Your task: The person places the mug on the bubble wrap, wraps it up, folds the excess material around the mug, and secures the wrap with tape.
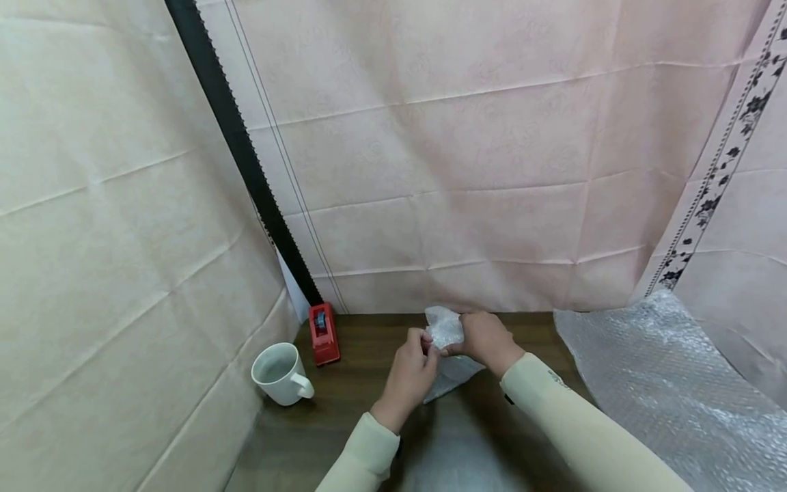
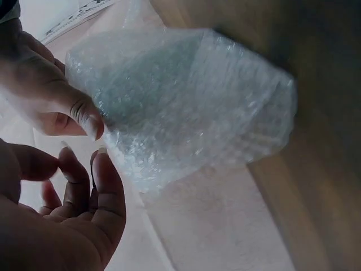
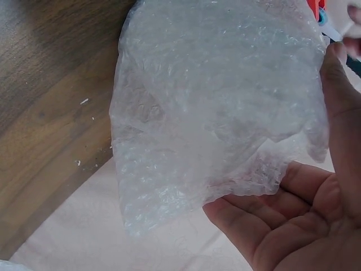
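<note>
In the head view a folded bundle of bubble wrap [image 1: 453, 376] stands above the table between both hands. A greenish-grey patch shows through the bundle [image 2: 169, 84] in the left wrist view; what lies inside cannot be made out. My right hand [image 1: 488, 338] grips the wrap's edge, thumb on one face and fingers behind, as the right wrist view shows. My left hand [image 1: 408, 369] is close to that same edge, fingers bent and thumb near the index fingertip. Whether anything thin and clear is between them, I cannot tell.
A white mug [image 1: 283, 374] stands at the left of the wooden table [image 1: 350, 410]. Behind it is a red tape dispenser [image 1: 324, 335]. A large sheet of bubble wrap [image 1: 664, 383] covers the right side. Pale cloth [image 1: 430, 171] hangs at the back and sides.
</note>
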Action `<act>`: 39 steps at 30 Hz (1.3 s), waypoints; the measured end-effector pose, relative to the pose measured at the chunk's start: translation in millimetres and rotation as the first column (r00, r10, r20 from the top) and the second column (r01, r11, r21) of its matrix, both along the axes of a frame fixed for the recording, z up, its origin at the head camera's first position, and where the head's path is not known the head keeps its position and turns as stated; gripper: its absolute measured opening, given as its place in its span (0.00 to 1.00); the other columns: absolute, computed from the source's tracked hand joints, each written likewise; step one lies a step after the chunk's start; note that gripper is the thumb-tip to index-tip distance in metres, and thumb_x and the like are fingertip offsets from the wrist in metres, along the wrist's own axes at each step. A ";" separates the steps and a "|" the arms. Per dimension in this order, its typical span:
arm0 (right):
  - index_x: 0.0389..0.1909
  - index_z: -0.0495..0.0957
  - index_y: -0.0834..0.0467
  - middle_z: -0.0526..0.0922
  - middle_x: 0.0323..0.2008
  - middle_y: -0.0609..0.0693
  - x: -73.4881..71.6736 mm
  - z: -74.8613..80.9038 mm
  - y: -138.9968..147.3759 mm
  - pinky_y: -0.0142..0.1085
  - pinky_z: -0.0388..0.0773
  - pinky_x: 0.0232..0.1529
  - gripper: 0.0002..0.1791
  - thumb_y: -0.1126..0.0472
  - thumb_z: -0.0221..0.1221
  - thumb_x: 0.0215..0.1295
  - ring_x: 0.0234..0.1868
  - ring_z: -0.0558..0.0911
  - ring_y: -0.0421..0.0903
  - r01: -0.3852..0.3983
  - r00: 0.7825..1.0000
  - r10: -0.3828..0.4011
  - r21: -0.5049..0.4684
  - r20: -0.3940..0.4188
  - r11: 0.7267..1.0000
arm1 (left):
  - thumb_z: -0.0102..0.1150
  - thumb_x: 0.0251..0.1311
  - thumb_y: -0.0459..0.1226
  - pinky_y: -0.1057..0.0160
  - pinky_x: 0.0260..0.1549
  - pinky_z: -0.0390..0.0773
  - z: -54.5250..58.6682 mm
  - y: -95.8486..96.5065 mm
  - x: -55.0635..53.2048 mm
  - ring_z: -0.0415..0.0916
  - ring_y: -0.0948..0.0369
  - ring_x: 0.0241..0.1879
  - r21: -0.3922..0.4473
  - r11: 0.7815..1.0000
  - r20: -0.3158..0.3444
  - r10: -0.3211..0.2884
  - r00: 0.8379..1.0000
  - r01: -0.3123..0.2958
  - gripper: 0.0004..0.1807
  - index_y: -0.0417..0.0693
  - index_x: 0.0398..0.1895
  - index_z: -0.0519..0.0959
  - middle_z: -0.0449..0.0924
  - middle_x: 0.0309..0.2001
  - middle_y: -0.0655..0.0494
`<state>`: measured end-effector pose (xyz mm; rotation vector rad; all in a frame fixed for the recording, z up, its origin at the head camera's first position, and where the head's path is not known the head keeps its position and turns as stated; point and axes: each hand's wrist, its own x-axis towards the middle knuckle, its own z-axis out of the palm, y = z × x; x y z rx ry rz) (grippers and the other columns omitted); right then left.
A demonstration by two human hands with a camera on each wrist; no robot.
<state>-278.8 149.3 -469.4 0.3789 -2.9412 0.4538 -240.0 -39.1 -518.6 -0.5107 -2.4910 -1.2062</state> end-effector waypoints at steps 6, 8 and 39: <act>0.39 0.83 0.60 0.85 0.29 0.51 -0.6 0.0 -1.3 0.49 0.84 0.35 0.33 0.38 0.87 0.54 0.31 0.80 0.47 0.012 1.000 -0.012 0.010 0.003 1.000 | 0.56 0.83 0.29 0.60 0.45 0.87 -4.7 -4.8 3.3 0.90 0.57 0.42 0.085 0.996 0.092 -0.013 0.996 0.006 0.06 0.43 0.56 0.74 0.93 0.42 0.49; 0.38 0.83 0.60 0.85 0.29 0.51 -0.9 -0.4 -2.0 0.49 0.85 0.36 0.33 0.38 0.86 0.54 0.31 0.80 0.48 0.005 1.000 -0.005 0.020 0.002 1.000 | 0.55 0.83 0.28 0.62 0.43 0.87 -5.4 -7.0 3.4 0.91 0.58 0.42 0.106 0.994 0.126 -0.019 0.992 0.006 0.07 0.42 0.57 0.74 0.94 0.40 0.50; 0.40 0.85 0.61 0.86 0.30 0.51 -3.2 -2.2 -1.5 0.47 0.86 0.39 0.34 0.35 0.85 0.55 0.30 0.80 0.47 -0.029 1.000 0.028 0.061 0.003 0.998 | 0.62 0.82 0.32 0.65 0.34 0.90 -28.5 -11.1 -21.1 0.87 0.66 0.30 0.234 0.972 0.424 -0.106 0.900 0.004 0.05 0.40 0.45 0.85 0.93 0.35 0.52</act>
